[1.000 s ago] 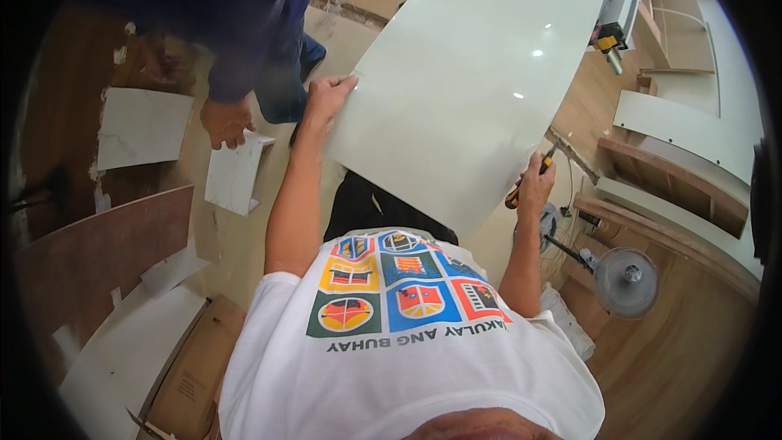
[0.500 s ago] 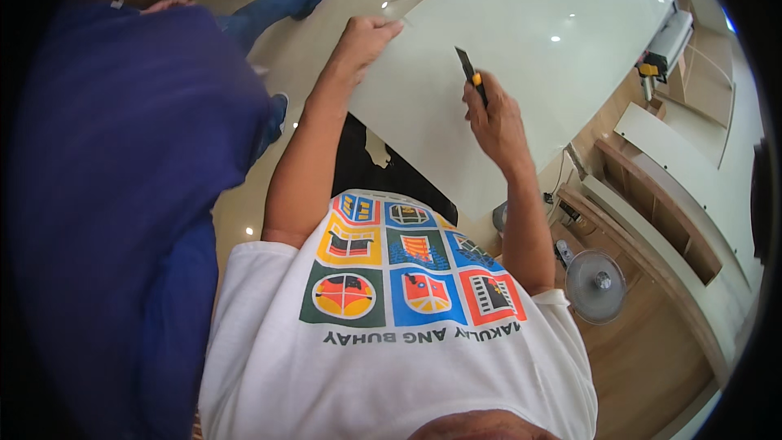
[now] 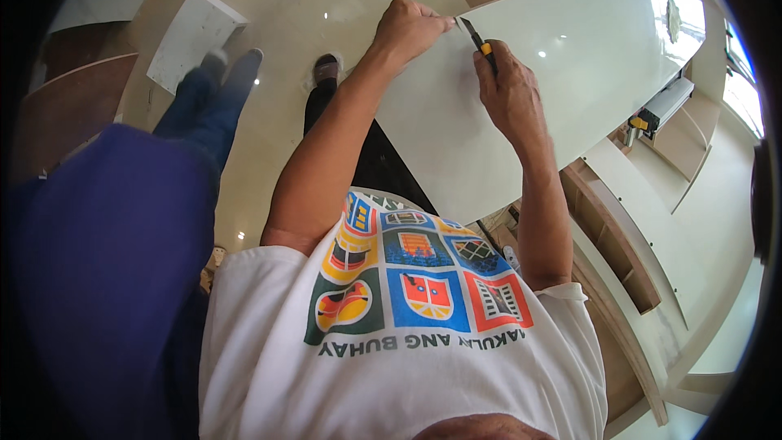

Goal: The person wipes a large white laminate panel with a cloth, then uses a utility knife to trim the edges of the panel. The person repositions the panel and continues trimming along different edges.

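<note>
At the white panel (image 3: 603,65), right hand (image 3: 511,91) gripping cutter (image 3: 478,39), handle (image 3: 488,50) part-hidden, left hand (image 3: 407,31) closed, contents unclear

Left arm (image 3: 326,151): bare, reaching forward from your side and slanting inward to your right.
Left wrist (image 3: 383,63): in line with your forearm, turned with the back of the hand showing.
Left hand (image 3: 410,30): farthest forward, fingers curled in, thumb and fingertips gathered in a pinch pointing right.
Right arm (image 3: 545,212): bare, extended almost straight ahead, leaning slightly left toward your hand.
Right wrist (image 3: 533,147): angled a little inward.
Right hand (image 3: 511,85): back upward, fingers wrapped in a firm grip, knuckles toward your left.
Spacing: your hands near each other, not touching.
</note>
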The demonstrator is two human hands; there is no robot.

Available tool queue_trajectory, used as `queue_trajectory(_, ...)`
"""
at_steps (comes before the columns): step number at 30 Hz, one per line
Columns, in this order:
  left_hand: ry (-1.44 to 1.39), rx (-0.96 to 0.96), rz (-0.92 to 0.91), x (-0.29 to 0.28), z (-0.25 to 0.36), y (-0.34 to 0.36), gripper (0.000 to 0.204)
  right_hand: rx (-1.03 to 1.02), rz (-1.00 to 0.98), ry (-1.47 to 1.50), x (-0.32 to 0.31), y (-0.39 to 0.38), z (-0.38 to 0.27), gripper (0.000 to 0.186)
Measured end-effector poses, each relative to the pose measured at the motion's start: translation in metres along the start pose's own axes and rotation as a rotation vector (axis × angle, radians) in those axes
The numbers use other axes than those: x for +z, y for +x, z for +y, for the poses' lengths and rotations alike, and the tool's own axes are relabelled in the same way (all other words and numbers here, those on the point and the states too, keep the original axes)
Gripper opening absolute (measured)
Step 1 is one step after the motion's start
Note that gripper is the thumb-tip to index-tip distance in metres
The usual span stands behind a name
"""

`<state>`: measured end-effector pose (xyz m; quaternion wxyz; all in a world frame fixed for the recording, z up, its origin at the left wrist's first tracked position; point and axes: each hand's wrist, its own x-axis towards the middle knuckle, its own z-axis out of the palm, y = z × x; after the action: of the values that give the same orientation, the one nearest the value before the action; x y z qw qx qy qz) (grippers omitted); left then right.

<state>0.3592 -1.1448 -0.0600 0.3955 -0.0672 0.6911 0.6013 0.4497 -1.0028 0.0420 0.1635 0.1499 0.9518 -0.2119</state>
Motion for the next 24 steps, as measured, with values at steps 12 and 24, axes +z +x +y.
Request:
queue_trajectory(12, -0.103, -0.180, -0.064, 0.008, 0.001, 0.013, 0.034, 0.046, -0.118, -0.179, -0.009, 0.006, -0.004, 0.026)
queue_trajectory(24, -0.095, -0.153, -0.065, 0.004, 0.001, 0.013, 0.039, 0.094, -0.161, -0.325, -0.010, 0.012, -0.015, 0.024)
